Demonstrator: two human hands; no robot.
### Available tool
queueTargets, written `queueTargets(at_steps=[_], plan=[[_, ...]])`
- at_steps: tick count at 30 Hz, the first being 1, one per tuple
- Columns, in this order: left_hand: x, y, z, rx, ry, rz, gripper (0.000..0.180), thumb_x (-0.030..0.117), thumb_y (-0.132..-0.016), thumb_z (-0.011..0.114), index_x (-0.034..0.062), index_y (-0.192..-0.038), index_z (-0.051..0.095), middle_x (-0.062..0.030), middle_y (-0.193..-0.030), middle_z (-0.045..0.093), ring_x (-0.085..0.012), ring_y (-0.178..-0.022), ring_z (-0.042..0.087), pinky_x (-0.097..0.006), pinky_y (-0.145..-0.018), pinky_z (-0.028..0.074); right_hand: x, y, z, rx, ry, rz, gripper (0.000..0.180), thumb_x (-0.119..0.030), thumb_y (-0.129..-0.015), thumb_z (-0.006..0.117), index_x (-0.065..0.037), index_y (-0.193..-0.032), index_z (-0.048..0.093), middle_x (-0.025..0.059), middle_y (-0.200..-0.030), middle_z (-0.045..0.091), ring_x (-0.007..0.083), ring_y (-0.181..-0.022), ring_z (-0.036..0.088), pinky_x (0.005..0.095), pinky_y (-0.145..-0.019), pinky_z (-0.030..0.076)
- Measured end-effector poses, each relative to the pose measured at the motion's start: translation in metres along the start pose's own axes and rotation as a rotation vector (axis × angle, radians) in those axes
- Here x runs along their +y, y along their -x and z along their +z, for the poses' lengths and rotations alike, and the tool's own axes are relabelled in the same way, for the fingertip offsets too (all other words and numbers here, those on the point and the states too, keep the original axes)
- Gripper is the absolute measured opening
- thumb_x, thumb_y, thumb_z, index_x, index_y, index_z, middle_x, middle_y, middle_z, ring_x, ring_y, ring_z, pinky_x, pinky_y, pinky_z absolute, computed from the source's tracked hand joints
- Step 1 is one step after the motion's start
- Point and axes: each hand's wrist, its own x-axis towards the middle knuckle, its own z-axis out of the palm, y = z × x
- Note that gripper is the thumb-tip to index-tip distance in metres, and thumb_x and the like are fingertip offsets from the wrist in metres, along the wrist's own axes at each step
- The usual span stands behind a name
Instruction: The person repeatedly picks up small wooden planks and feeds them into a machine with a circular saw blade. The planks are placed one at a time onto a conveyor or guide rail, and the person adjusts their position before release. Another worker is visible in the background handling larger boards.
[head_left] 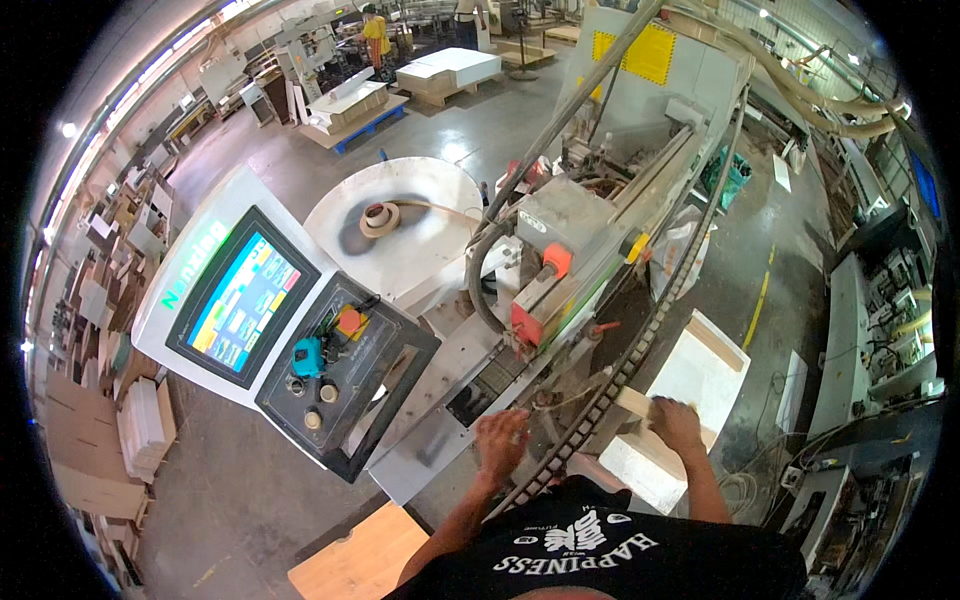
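Head view: a person stands at a long woodworking machine on a factory floor, both forearms reaching out from the lower edge.
Left hand [500,440]: fingers curled and bunched together, resting on the grey machine bed [440,440] just beside the chain track [600,400]; whether anything small is pinched under the fingers cannot be told.
Right hand [676,420]: fingers closed over the near end of a pale wood strip [636,402], seemingly holding it flat and lined up with the track.
Wood strip: lies on the white panel [690,385] to the right of the chain track, near end under the right hand, far end pointing at the track.
White panel: sits flat beside the machine, within arm's reach, serving as a rest for the strip.
Control console [250,300]: on the person's left, screen lit and tilted up toward the face, so it can be read while standing at the bed; knobs and buttons on the dark panel below it.
Tape reel [380,217]: lies flat on a round white disc [400,215] behind the console, its band running off toward the machine head [560,260].
Wood board [365,560]: pale, at the lower edge, near the person's left side.
Background: stacked white panels on pallets, another person far off.
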Motion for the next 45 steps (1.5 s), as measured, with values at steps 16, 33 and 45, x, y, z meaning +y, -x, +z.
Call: queueTargets(at_steps=[16,33,45], plan=[[-0.065,0.064,-0.047,-0.108,-0.186,-0.211,0.061,0.021,-0.083,0.088,0.0082,-0.138,0.064,-0.0136,-0.130,0.066,-0.0384,-0.123,0.060,-0.054,-0.108,0.042,-0.252,-0.074,0.069,-0.044,-0.257,-0.677,0.053,-0.032,-0.091,0.078,-0.008,-0.135,0.063,0.0185,-0.130,0.068,0.0393,-0.131,0.058,0.0538,-0.116,0.038],[-0.121,0.046,-0.045,0.120,-0.418,-0.607,0.045,0.033,-0.091,0.082,0.0152,-0.129,0.067,-0.0107,-0.124,0.062,-0.0334,-0.126,0.053,-0.053,-0.114,0.031,-0.346,-0.134,0.187,-0.682,-1.718,0.270,0.088,-0.043,-0.096,0.083,-0.014,-0.164,0.037,0.0050,-0.156,0.050,0.0201,-0.152,0.043,0.0433,-0.122,0.036],[-0.161,0.087,-0.099,-0.114,-0.430,-0.271,0.032,0.019,-0.101,0.064,0.0177,-0.130,0.077,-0.0018,-0.142,0.073,-0.0297,-0.121,0.062,-0.050,-0.113,0.036,-0.374,-0.117,0.153,-0.581,-1.968,0.389,0.080,-0.049,-0.089,0.088,-0.010,-0.147,0.047,0.0069,-0.145,0.048,0.0249,-0.149,0.040,0.0446,-0.125,0.029]])
